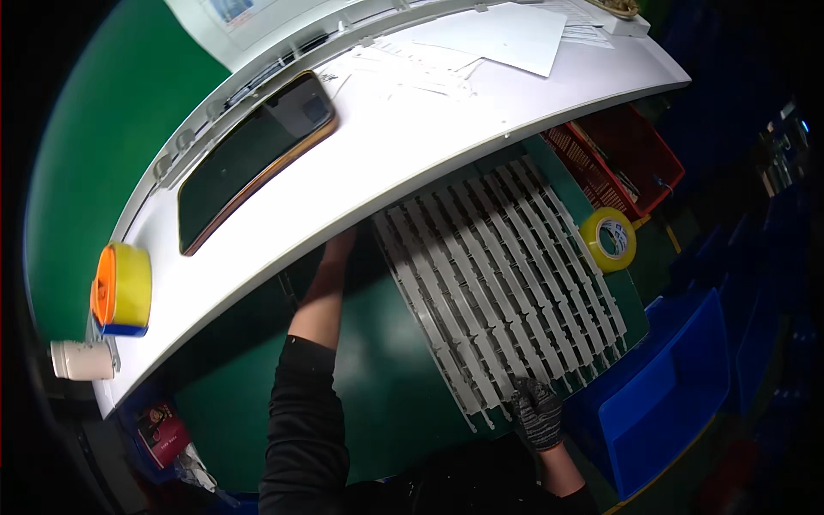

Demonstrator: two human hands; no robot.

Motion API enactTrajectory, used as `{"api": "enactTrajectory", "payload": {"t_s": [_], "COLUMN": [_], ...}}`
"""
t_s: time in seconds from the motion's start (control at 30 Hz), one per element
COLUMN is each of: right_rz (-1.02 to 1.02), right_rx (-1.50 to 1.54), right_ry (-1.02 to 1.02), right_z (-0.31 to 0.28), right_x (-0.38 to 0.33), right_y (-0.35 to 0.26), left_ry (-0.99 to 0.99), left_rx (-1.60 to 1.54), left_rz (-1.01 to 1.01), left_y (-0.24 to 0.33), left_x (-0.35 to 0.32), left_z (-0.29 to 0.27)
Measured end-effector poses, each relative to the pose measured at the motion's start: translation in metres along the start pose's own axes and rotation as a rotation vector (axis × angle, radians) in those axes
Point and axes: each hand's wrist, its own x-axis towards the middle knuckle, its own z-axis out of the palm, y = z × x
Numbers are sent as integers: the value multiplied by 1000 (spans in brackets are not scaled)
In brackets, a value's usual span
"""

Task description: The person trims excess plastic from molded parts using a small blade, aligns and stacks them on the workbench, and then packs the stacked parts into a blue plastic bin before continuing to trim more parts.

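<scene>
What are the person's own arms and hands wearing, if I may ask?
The right hand wears a mottled black-and-grey knitted glove. A plain black fabric sleeve covers the left arm partway down the forearm; a dark right sleeve shows at the lower edge. The left hand is hidden.

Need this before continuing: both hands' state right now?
Left hand: hidden beneath the long white shelf; cannot be told.
Right hand, grey knit-gloved: fingers curled at pale grey, long notched strips; whether gripping cannot be told.
</scene>
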Motion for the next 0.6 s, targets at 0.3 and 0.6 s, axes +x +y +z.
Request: {"api": "enactTrajectory", "payload": {"t_s": [0.3,0.6], "right_rz": [10,-101], "right_rx": [-222,-86], "right_ry": [37,13], "right_z": [-2,9], "right_x": [4,7], "right_y": [11,-4], "left_ry": [-190,-159], "left_rx": [376,327], "left_rz": [-141,-58], "left_y": [-37,-61], "left_x": [15,-61], "left_z": [-20,-106]}}
